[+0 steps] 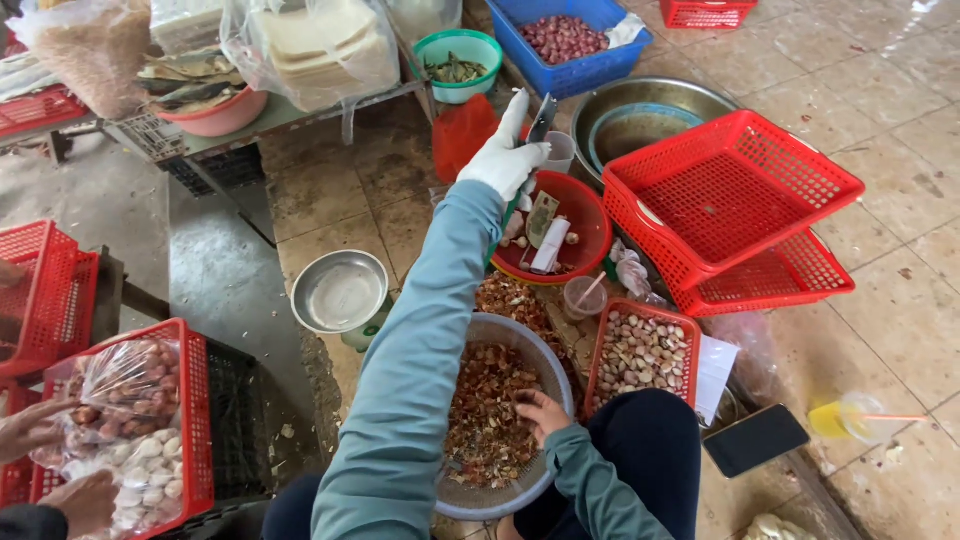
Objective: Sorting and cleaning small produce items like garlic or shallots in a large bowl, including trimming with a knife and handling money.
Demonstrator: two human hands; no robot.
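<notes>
Knife point(541, 119) raised in a white-gloved left hand point(508, 155), blade pointing up, fingers clenched around the handle, above the far edge of a red bowl point(590, 215) on the tiled floor point(880, 330). Extended from a pale teal sleeve point(420, 350), the arm crosses the middle of the scene. Bare and nearer, the right hand point(543, 412) rests inside a grey strainer basket point(500, 340) full of reddish-brown peelings point(485, 410), fingers curled loosely on the scraps; whether they grasp any cannot be told. Just right of the basket sits a small red tray of peeled garlic cloves point(642, 352). Farther right, 2 empty red baskets point(735, 190) are stacked, tilted, beside a large metal basin point(650, 100). A blue crate of shallots point(565, 40) and a green bowl point(458, 62) stand at the far side. An empty steel bowl point(340, 290) lies left of the arm. At near left, another person's hands point(40, 430) touch a clear bag of shallots and garlic point(125, 420) in a red crate point(195, 420). A dark phone point(755, 440) lies on the floor at near right.
</notes>
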